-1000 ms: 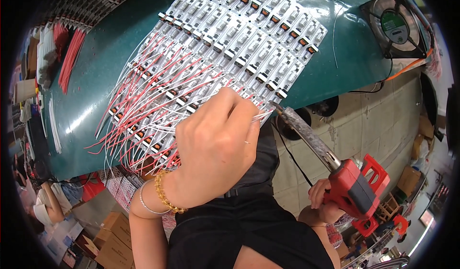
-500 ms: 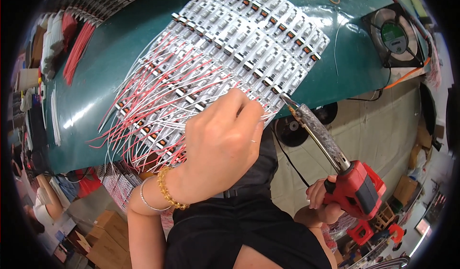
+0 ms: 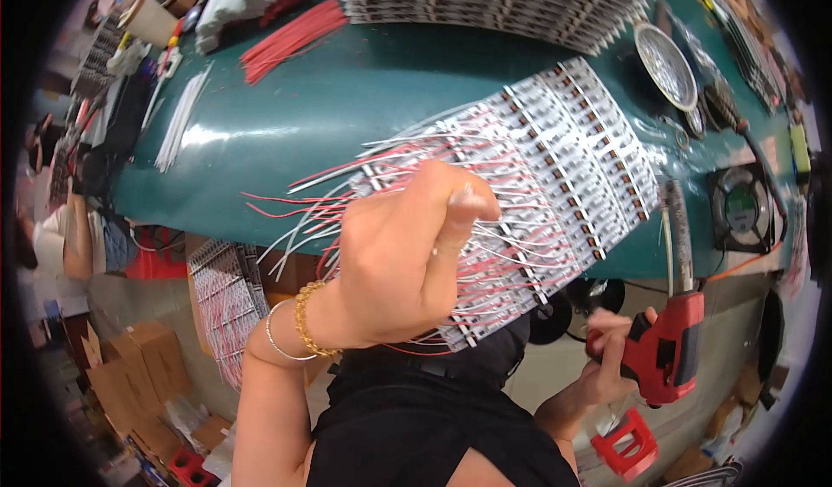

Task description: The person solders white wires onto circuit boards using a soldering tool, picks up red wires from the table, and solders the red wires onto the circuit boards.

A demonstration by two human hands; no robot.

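Observation:
A panel of small silver-white circuit boards lies slanted across the green table, with many red and white wires trailing off its left part. Above those wires is my left hand, closed, its thumb bent against the curled fingers; anything pinched there is hidden. My right hand grips the red handle of a soldering gun. The gun stands nearly upright, its metal barrel pointing away from me just beyond the panel's right corner, and its tip appears apart from the boards.
Stacked board panels stand at the back. Red wires and white wires lie on the left. A metal bowl and a square fan are at right. Wired panels sit below the table's left edge; another person's arm shows far left.
My left hand has lifted off the panel and turned, showing its thumb. The soldering gun has swung upright and away from the panel's edge. The whole view has shifted, showing more of the table's back.

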